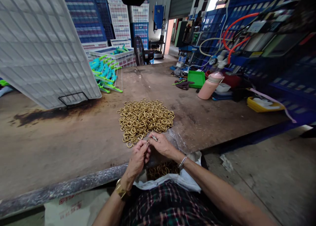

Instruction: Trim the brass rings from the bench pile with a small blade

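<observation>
A heap of gold-coloured rings [145, 117] lies on the brown table in front of me. At its near edge my left hand [140, 153] and my right hand [160, 144] meet, fingertips close together. The fingers of my left hand are pinched on something too small to make out. My right hand is closed on a small metallic tool [154, 138], whose shape is mostly hidden by the fingers. Below the table edge, more rings [163, 170] lie in an open white bag [172, 179] at my lap.
A tall white panel [49, 48] stands at the left, beside turquoise and green plastic pieces [106, 74]. On the right are a pink bottle [209, 86], a green tray [196, 79] and a yellow tray [264, 105]. Stacked crates [86, 20] and a fan [139, 51] stand behind.
</observation>
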A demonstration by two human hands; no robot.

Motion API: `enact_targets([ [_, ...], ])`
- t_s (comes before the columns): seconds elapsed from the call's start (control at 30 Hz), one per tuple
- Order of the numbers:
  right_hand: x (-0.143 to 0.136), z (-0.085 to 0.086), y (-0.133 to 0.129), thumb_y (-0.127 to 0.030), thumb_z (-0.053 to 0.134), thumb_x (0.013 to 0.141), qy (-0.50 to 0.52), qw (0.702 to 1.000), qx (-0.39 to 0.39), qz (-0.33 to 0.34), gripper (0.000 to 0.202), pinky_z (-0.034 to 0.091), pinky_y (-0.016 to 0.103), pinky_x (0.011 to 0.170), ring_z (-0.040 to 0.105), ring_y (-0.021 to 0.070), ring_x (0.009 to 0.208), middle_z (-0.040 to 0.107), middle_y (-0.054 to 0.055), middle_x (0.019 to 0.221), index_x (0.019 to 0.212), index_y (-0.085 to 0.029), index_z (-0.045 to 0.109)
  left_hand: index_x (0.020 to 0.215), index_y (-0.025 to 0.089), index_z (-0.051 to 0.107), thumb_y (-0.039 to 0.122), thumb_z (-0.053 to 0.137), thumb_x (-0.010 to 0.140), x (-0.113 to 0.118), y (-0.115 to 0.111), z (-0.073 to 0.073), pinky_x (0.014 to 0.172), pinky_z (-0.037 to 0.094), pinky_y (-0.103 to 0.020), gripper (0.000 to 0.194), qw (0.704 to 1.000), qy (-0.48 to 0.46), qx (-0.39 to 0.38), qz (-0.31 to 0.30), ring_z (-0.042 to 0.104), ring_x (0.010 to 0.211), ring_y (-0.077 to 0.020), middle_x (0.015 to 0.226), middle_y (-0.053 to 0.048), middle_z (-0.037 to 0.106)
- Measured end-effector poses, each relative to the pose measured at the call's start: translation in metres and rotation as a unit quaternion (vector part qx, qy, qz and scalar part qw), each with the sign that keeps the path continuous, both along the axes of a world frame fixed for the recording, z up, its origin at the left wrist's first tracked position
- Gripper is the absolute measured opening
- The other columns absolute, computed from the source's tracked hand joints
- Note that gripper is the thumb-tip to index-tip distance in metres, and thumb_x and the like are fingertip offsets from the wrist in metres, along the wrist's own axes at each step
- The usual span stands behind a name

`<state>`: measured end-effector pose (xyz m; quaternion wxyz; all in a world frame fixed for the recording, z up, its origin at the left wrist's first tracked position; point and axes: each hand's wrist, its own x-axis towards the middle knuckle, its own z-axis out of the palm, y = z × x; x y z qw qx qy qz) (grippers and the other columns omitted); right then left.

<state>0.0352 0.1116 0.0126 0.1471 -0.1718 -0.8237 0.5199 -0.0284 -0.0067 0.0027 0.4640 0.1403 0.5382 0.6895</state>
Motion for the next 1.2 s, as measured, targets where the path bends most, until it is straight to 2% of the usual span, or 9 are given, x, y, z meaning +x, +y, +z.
enact_targets([
  [0.07, 0.001, -0.003, 0.001, -0.023, 0.039, 0.084, -0.005, 0.999, 0.038, -0.019, 0.019, 0.034, 0.020, 0.058, 0.046, 0.0097, 0.060, 0.052, -0.003, 0.064, 0.073, -0.017, 0.053, 0.071, 0.018, 0.045, 0.046, 0.061, 0.069, 0.001, -0.001, 0.000, 0.034, 0.022, -0.013, 0.032, 1.000, 0.004, -0.001, 0.004, 0.035, 0.040, -0.0025, 0.058, 0.007, 0.047],
  [0.13, 0.003, -0.006, 0.002, -0.021, 0.038, 0.084, -0.026, 0.993, 0.111, -0.034, 0.017, 0.034, 0.020, 0.059, 0.047, 0.0105, 0.062, 0.054, -0.001, 0.067, 0.076, -0.017, 0.053, 0.071, 0.019, 0.046, 0.048, 0.060, 0.069, 0.001, -0.001, 0.000, 0.034, 0.022, -0.013, 0.033, 1.000, 0.016, -0.004, 0.010, 0.035, 0.040, -0.0026, 0.058, 0.006, 0.047],
  [0.27, 0.009, -0.010, 0.000, -0.013, 0.044, 0.077, -0.104, 0.961, 0.254, 0.032, 0.014, 0.031, 0.022, 0.062, 0.050, 0.0128, 0.067, 0.058, 0.002, 0.073, 0.083, -0.018, 0.055, 0.072, 0.019, 0.046, 0.051, 0.058, 0.071, 0.000, -0.002, -0.002, 0.034, 0.023, -0.013, 0.034, 0.998, 0.054, -0.009, 0.015, 0.035, 0.040, -0.0029, 0.058, 0.006, 0.047],
  [0.4, 0.011, -0.009, -0.004, -0.013, 0.044, 0.074, -0.149, 0.940, 0.302, 0.054, 0.017, 0.030, 0.023, 0.061, 0.051, 0.0146, 0.068, 0.061, 0.005, 0.075, 0.085, -0.018, 0.056, 0.073, 0.019, 0.046, 0.050, 0.055, 0.073, 0.000, -0.004, -0.004, 0.034, 0.024, -0.013, 0.033, 0.996, 0.087, -0.014, 0.014, 0.035, 0.040, -0.0035, 0.056, 0.007, 0.046],
  [0.63, 0.008, -0.003, -0.006, -0.012, 0.041, 0.075, -0.163, 0.933, 0.313, 0.063, 0.021, 0.030, 0.025, 0.059, 0.053, 0.0160, 0.067, 0.062, 0.007, 0.077, 0.090, -0.016, 0.056, 0.067, 0.019, 0.046, 0.051, 0.055, 0.072, 0.002, -0.003, -0.001, 0.035, 0.023, -0.015, 0.033, 0.989, 0.134, -0.044, 0.035, 0.032, 0.038, -0.0037, 0.052, 0.007, 0.044],
  [0.87, 0.003, 0.003, -0.009, -0.010, 0.042, 0.074, -0.203, 0.923, 0.321, 0.064, 0.021, 0.029, 0.025, 0.055, 0.057, 0.0168, 0.065, 0.064, 0.008, 0.073, 0.089, -0.015, 0.057, 0.066, 0.019, 0.047, 0.047, 0.054, 0.074, 0.001, -0.004, -0.013, 0.038, 0.025, -0.017, 0.030, 0.982, 0.170, -0.030, 0.074, 0.035, 0.042, -0.0053, 0.054, 0.005, 0.045],
  [1.03, -0.001, -0.004, 0.004, -0.005, 0.042, 0.072, -0.234, 0.909, 0.343, 0.019, 0.022, 0.029, 0.026, 0.054, 0.057, 0.0177, 0.064, 0.064, 0.011, 0.074, 0.088, -0.013, 0.055, 0.067, 0.019, 0.047, 0.048, 0.053, 0.076, 0.007, -0.012, 0.003, 0.036, 0.024, -0.016, 0.031, 0.990, 0.136, -0.014, 0.034, 0.032, 0.038, -0.0039, 0.050, 0.007, 0.042],
  [1.1, -0.001, -0.006, 0.012, -0.006, 0.042, 0.074, -0.224, 0.918, 0.327, -0.005, 0.018, 0.030, 0.025, 0.055, 0.055, 0.0162, 0.063, 0.063, 0.009, 0.071, 0.085, -0.013, 0.055, 0.068, 0.019, 0.046, 0.048, 0.056, 0.075, 0.009, -0.012, 0.012, 0.035, 0.025, -0.016, 0.031, 0.996, 0.088, 0.008, 0.018, 0.034, 0.038, -0.0038, 0.053, 0.006, 0.045],
  [1.2, -0.002, -0.005, 0.015, -0.014, 0.040, 0.081, -0.129, 0.966, 0.220, -0.041, 0.015, 0.033, 0.023, 0.058, 0.051, 0.0128, 0.062, 0.059, 0.003, 0.068, 0.077, -0.016, 0.054, 0.071, 0.020, 0.045, 0.046, 0.061, 0.071, 0.005, -0.010, 0.017, 0.035, 0.025, -0.015, 0.031, 0.998, -0.006, 0.045, 0.039, 0.036, 0.039, -0.0034, 0.057, 0.006, 0.048],
])
